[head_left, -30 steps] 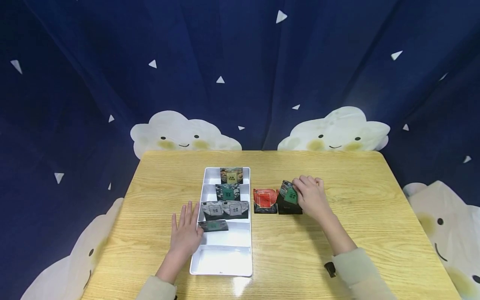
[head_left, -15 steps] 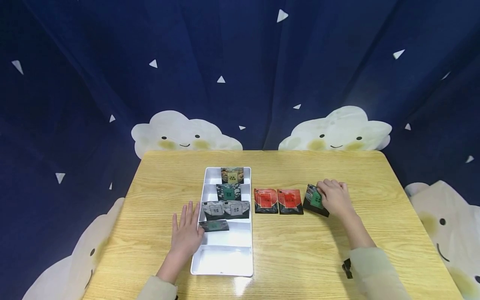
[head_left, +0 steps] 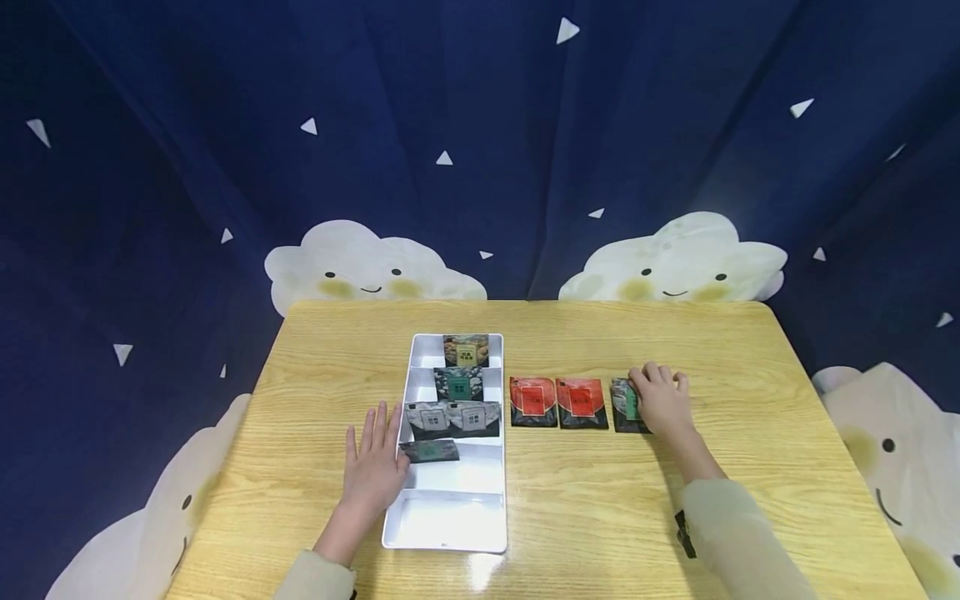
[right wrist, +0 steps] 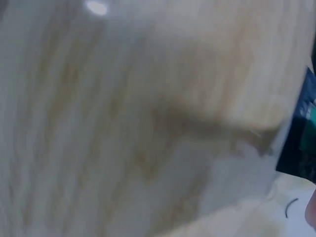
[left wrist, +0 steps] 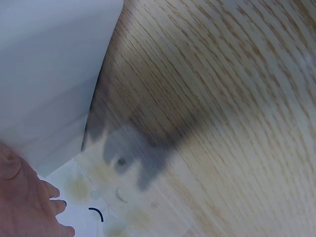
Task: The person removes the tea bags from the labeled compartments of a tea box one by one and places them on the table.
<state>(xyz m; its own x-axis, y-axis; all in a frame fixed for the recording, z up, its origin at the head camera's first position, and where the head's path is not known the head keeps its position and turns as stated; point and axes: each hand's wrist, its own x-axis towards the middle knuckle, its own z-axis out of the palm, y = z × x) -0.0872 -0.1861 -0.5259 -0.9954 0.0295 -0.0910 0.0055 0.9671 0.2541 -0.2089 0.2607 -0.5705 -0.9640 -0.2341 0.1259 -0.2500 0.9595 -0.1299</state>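
My left hand (head_left: 373, 471) lies along the left rim of the white tray (head_left: 444, 548), its fingers straight and spread. Its thumb is by the rim, close to a dark sachet with a green label (head_left: 429, 452) in the tray. My right hand (head_left: 663, 404) has its fingers curled over the right part of another black sachet with a green label (head_left: 628, 408), gripping it at the table. Part of this sachet is hidden under the hand; the right wrist view shows its dark corner (right wrist: 295, 148). Left of it two red sachets (head_left: 533, 402) lie flat side by side.
The tray's upper compartments hold a yellow-labelled sachet (head_left: 466, 351), a green-labelled sachet (head_left: 458, 385) and two grey sachets (head_left: 472, 418). A wooden table (head_left: 585, 508) carries everything. Behind it hangs a dark blue curtain (head_left: 510, 108) with cloud figures.
My right hand has carried the green-labelled sachet right, off the second red sachet, then down and straight beside it in the row. My left hand has stayed in place.
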